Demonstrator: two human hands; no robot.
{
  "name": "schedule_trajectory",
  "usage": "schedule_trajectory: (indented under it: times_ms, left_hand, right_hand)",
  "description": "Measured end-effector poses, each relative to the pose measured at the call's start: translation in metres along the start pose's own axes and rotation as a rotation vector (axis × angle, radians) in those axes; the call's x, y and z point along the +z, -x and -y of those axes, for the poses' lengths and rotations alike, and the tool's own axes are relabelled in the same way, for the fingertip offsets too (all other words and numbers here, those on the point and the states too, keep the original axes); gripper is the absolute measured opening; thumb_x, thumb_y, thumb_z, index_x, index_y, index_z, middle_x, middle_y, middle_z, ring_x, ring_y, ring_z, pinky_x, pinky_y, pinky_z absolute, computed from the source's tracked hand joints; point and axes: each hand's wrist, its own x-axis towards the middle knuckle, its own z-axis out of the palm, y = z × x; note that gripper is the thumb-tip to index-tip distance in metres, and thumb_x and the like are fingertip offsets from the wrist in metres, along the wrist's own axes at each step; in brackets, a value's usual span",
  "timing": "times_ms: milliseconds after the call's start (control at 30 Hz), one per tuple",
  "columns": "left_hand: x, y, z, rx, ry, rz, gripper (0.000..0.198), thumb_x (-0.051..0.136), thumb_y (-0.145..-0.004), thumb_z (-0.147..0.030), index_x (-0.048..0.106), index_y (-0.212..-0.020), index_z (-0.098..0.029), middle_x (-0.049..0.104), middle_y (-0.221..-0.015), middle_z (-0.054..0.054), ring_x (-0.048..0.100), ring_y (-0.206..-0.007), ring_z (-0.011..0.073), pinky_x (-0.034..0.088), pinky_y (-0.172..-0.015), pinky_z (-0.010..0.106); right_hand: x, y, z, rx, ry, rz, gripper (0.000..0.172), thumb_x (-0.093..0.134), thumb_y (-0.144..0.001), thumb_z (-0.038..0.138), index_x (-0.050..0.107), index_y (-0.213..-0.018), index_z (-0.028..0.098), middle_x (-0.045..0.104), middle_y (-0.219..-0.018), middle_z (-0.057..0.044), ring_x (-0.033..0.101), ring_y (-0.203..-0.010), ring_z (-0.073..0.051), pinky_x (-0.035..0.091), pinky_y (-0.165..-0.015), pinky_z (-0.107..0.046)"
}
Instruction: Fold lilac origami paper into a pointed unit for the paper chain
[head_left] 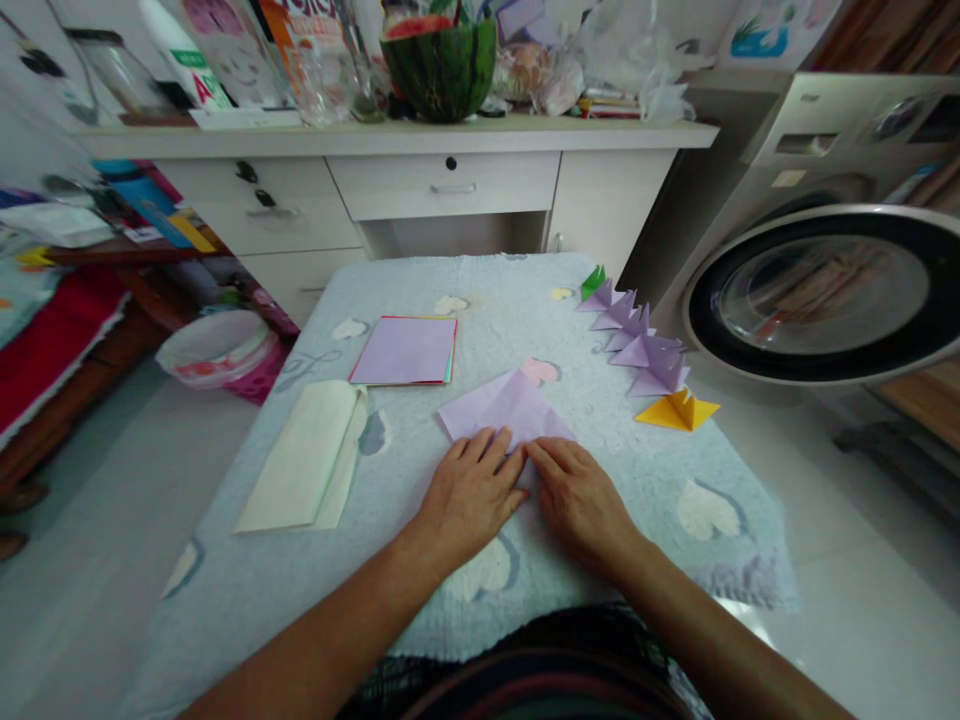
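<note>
Left hand [474, 490] is lying spread on the purple sheet [510, 402], right hand [581, 492] resting curled at its edge, grip unclear; even pressure should be keeping folds true.

Left hand [471, 488], right hand [581, 492], both on lilac paper [511, 402]; patterned cloth [409, 475]

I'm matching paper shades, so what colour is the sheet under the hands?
The sheet is pale purple, showing best in the head view.
</note>
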Motion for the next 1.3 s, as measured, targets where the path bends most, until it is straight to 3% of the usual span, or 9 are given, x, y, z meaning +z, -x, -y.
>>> schedule_trajectory:
  times_ms: [167, 367, 567, 833, 1067, 1300]
  left_hand:
    - [-0.002, 0.004, 0.005, 0.015, -0.006, 0.009, 0.045, 0.044, -0.095, -0.05, 0.053, -0.132, -0.025, 0.047, -0.147, 0.004, 0.042, -0.132, 0.0264, 0.036, -0.106, 0.044]
    - [-0.001, 0.014, 0.016, 0.007, -0.017, 0.021, 0.049, 0.042, -0.095, -0.053, 0.048, -0.138, -0.029, 0.045, -0.149, 0.002, 0.039, -0.136, 0.0276, 0.032, -0.108, 0.045]
    - [-0.003, 0.032, 0.035, 0.015, -0.034, 0.041, 0.057, 0.042, -0.093, -0.058, 0.041, -0.144, -0.032, 0.042, -0.152, 0.001, 0.036, -0.138, 0.0268, 0.03, -0.109, 0.045]
    - [-0.007, 0.053, 0.058, 0.006, -0.077, 0.072, 0.058, 0.046, -0.091, -0.059, 0.038, -0.145, -0.037, 0.039, -0.154, 0.002, 0.041, -0.134, 0.0284, 0.033, -0.105, 0.044]
    - [-0.008, 0.056, 0.06, 0.001, -0.081, 0.079, 0.056, 0.047, -0.091, -0.058, 0.043, -0.143, -0.036, 0.042, -0.151, 0.004, 0.041, -0.135, 0.0276, 0.035, -0.103, 0.041]
    - [-0.004, 0.057, 0.061, -0.002, -0.074, 0.058, 0.056, 0.047, -0.091, -0.057, 0.042, -0.142, -0.037, 0.042, -0.152, 0.004, 0.041, -0.135, 0.028, 0.035, -0.102, 0.041]
  right_hand:
    - [0.002, -0.003, 0.004, 0.014, 0.052, 0.016, 0.04, 0.051, -0.087, 0.013, 0.057, -0.126, 0.012, 0.063, -0.119, -0.013, 0.055, -0.111, -0.026, 0.039, -0.108, -0.046]
    - [0.003, -0.005, 0.008, 0.014, 0.118, 0.066, 0.04, 0.05, -0.092, 0.022, 0.055, -0.131, 0.015, 0.06, -0.119, -0.014, 0.053, -0.112, -0.028, 0.042, -0.103, -0.046]
    - [0.004, -0.007, 0.016, 0.019, 0.169, 0.104, 0.051, 0.055, -0.091, 0.042, 0.049, -0.139, 0.027, 0.056, -0.115, -0.015, 0.049, -0.111, -0.031, 0.045, -0.094, -0.047]
    - [-0.003, -0.017, 0.027, 0.011, 0.248, 0.172, 0.063, 0.054, -0.083, 0.066, 0.051, -0.138, 0.034, 0.056, -0.11, -0.017, 0.052, -0.1, -0.034, 0.045, -0.085, -0.052]
    - [-0.004, -0.014, 0.021, -0.012, 0.245, 0.17, 0.062, 0.057, -0.083, 0.062, 0.052, -0.137, 0.032, 0.057, -0.115, -0.017, 0.052, -0.104, -0.036, 0.044, -0.088, -0.053]
    - [-0.019, 0.001, -0.004, -0.025, 0.266, 0.185, 0.054, 0.055, -0.088, 0.055, 0.053, -0.135, 0.028, 0.058, -0.126, -0.012, 0.051, -0.113, -0.034, 0.042, -0.096, -0.051]
